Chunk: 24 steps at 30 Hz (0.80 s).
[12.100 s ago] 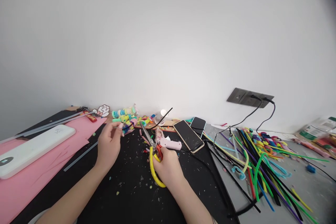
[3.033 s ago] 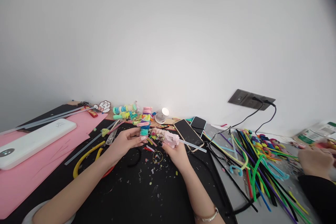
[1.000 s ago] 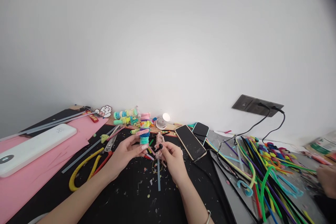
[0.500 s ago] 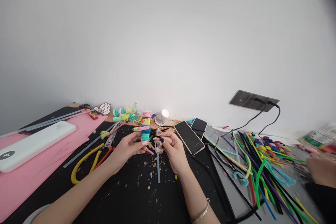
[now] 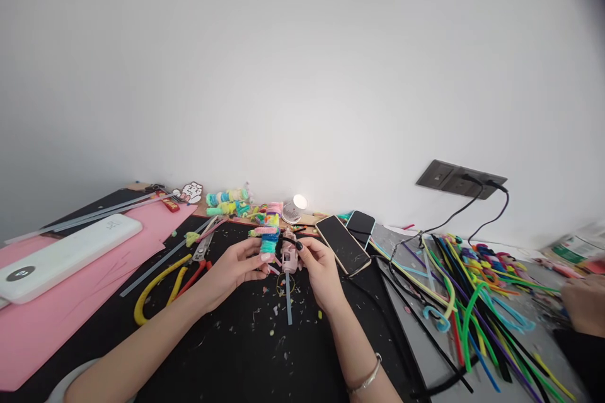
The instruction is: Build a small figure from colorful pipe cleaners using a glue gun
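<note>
Upright in my left hand (image 5: 241, 262) is a small figure (image 5: 270, 236) of pipe cleaners coiled in pink, yellow, blue and mint bands. My fingers close round its lower end. My right hand (image 5: 317, 264) pinches a short black pipe cleaner (image 5: 292, 241), its free end close to the figure; whether they touch I cannot tell. Between my hands, on the black table, a pale pink glue gun (image 5: 289, 254) lies with a translucent glue stick (image 5: 289, 305) sticking out toward me. The fingers of my right hand partly cover the gun's side.
Left are yellow-handled scissors (image 5: 155, 280), pink sheets (image 5: 104, 277) and a white power bank (image 5: 70, 258). A paper cup (image 5: 293, 209) and two phones (image 5: 343, 242) stand or lie behind. Loose pipe cleaners (image 5: 472, 302) cover the grey board at right, near another person's hand (image 5: 583, 305).
The view has shifted slightly, so most things sit a little differently in the frame. My right hand has drawn slightly away from the glue gun, uncovering more of it. Both grips stay the same.
</note>
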{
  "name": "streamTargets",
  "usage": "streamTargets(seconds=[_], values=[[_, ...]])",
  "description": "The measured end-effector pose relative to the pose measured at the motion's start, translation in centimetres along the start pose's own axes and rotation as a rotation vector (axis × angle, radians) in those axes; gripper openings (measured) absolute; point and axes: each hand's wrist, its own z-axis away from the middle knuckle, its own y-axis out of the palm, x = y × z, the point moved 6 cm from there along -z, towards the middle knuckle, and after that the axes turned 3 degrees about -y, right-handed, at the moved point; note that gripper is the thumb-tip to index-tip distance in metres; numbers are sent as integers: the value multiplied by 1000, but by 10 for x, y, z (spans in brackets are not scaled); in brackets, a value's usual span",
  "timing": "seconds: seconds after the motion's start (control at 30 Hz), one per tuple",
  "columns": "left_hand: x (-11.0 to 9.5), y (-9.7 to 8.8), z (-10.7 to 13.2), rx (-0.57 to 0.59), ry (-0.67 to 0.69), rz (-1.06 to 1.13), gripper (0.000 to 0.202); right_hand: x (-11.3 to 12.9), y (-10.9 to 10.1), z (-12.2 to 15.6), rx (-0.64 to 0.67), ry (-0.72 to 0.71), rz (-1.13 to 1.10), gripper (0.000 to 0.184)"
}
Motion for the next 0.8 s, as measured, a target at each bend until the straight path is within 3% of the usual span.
streamTargets(seconds=[0.4, 0.8], values=[[3, 8, 1, 75, -34, -75, 34, -4, 7, 4, -57, 71, -166, 18], [7, 10, 2, 114, -65, -100, 30, -6, 12, 6, -135, 69, -119, 17]])
